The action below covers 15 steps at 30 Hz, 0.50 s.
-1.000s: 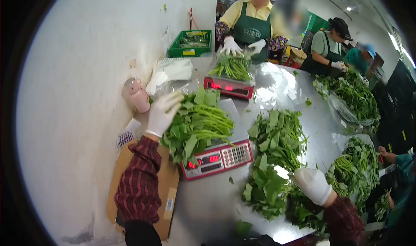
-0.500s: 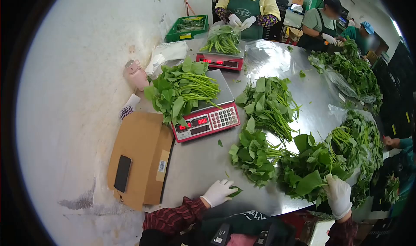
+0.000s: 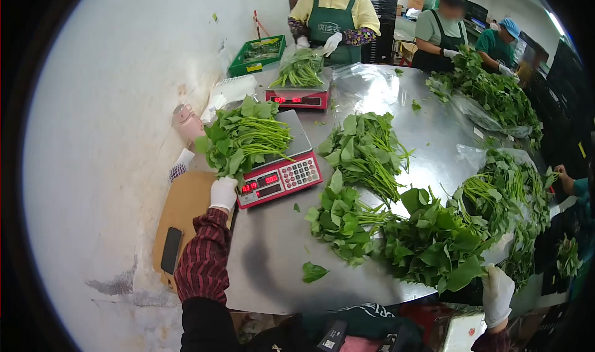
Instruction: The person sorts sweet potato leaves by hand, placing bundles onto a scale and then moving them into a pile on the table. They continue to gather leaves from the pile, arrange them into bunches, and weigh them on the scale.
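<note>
Left hand (image 3: 224,193) by scale (image 3: 280,180) left corner, near greens bundle (image 3: 248,135); right hand (image 3: 498,295) beside leafy pile (image 3: 434,231), table (image 3: 273,277) near edge. Can't tell either grip.

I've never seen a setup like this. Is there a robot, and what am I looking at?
No robot: a person works with two white-gloved hands, and one camera worn on their head took every picture. On the metal table lie piles of leafy greens; one bunch rests on a red digital scale. The left hand is at that bunch's lower edge, the right hand beside the nearest pile; whether either grips anything is unclear. Across the table, a co-worker handles bagged greens on another scale.
</note>
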Each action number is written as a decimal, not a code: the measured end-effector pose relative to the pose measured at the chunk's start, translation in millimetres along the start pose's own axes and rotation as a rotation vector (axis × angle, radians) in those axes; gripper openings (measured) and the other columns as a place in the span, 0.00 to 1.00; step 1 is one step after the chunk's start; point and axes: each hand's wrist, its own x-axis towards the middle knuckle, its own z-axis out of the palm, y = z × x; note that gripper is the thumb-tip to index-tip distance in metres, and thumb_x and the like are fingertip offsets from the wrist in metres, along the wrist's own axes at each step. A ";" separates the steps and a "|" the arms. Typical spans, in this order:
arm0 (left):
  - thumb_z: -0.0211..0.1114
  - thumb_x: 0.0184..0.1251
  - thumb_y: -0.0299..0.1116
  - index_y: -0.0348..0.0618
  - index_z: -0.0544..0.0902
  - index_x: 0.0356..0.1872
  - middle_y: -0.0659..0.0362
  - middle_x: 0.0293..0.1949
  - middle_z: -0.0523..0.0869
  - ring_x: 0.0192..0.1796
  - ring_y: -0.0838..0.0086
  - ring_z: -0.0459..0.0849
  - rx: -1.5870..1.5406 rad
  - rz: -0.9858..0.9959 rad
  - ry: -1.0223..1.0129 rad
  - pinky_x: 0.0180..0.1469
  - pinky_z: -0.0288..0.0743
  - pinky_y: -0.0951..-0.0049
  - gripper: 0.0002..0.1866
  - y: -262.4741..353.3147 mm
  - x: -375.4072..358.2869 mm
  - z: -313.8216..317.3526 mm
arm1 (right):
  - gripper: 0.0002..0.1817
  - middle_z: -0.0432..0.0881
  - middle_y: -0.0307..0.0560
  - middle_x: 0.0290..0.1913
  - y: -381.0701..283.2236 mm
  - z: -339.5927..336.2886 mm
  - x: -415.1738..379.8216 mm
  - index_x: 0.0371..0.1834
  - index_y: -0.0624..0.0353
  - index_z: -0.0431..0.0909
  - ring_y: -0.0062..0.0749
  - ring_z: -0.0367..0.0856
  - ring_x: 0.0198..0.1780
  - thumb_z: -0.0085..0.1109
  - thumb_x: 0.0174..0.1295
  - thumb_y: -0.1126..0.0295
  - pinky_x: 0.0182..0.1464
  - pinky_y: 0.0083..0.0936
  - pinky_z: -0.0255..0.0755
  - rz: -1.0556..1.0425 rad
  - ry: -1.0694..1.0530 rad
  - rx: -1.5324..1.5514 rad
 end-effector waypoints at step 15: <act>0.60 0.54 0.26 0.46 0.83 0.39 0.58 0.36 0.83 0.41 0.62 0.79 -0.678 0.371 0.081 0.43 0.72 0.64 0.11 182.5 -60.0 -52.5 | 0.36 0.77 0.60 0.50 212.9 -29.0 -75.0 0.72 0.64 0.51 0.54 0.78 0.41 0.52 0.58 0.80 0.46 0.39 0.72 1.086 0.101 -0.358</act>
